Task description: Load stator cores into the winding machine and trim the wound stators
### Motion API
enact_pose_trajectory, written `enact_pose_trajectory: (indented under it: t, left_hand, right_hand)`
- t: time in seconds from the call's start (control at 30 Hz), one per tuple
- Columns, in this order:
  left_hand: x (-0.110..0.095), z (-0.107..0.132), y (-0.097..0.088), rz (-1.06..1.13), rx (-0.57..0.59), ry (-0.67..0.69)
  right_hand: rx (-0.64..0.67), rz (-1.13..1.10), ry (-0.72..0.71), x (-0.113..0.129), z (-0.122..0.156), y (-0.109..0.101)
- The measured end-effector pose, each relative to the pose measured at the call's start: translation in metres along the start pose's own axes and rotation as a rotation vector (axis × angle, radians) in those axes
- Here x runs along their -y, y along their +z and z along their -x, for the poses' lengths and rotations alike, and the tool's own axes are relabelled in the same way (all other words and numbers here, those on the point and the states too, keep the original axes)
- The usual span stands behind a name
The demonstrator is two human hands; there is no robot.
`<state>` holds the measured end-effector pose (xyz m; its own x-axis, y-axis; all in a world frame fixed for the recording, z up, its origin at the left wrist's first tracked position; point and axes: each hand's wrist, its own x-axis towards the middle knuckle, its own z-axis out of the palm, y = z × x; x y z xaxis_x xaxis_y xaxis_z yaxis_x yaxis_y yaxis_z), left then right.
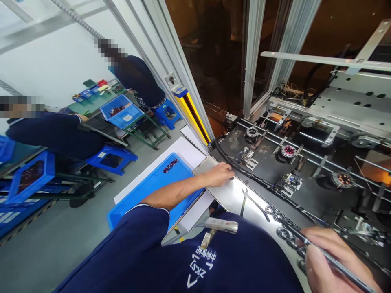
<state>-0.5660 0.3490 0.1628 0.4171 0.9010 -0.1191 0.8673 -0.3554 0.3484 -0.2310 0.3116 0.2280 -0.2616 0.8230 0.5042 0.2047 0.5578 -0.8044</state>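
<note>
My left hand (218,175) rests on the metal ledge (227,197), its fingers curled closed. A small dark bit shows by the fingertips, but what they hold is hidden. Between my two hands, a pair of cutting pliers (246,195) lies on the ledge with its dark handles spread. My right hand (331,256) grips a slim, dark, pen-like tool (334,260) between thumb and fingers. The tool's far end reaches over several small round metal parts (282,232) lined up in rows on the ledge.
Beyond the ledge is a machine bed (235,142) with rails and round fixtures (287,151). A blue tray (146,203) on my left holds a short row of dark round parts (170,165). A yellow light-curtain bar (194,116) stands upright. Two people sit at benches on the left.
</note>
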Motion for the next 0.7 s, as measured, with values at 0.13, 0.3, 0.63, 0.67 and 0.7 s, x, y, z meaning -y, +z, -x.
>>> enact_pose_trajectory:
  t: [0.13, 0.3, 0.63, 0.67, 0.7]
  left_hand:
    - [0.015, 0.022, 0.056, -0.065, -0.042, -0.137]
    - [0.001, 0.043, 0.060, -0.042, -0.164, -0.204]
    - [-0.082, 0.041, 0.002, 0.150, -0.291, 0.112]
    - [-0.084, 0.041, -0.002, 0.157, -0.309, 0.134]
    - [-0.086, 0.041, -0.005, 0.161, -0.330, 0.160]
  right_hand:
    - [0.034, 0.020, -0.034, 0.001, 0.001, 0.004]
    - [0.069, 0.058, -0.009, 0.000, -0.001, 0.014]
    - [0.115, -0.155, 0.012, -0.009, -0.002, 0.032]
    - [0.116, -0.152, 0.011, -0.008, -0.003, 0.033]
    - [0.122, -0.144, 0.010, -0.008, -0.003, 0.033]
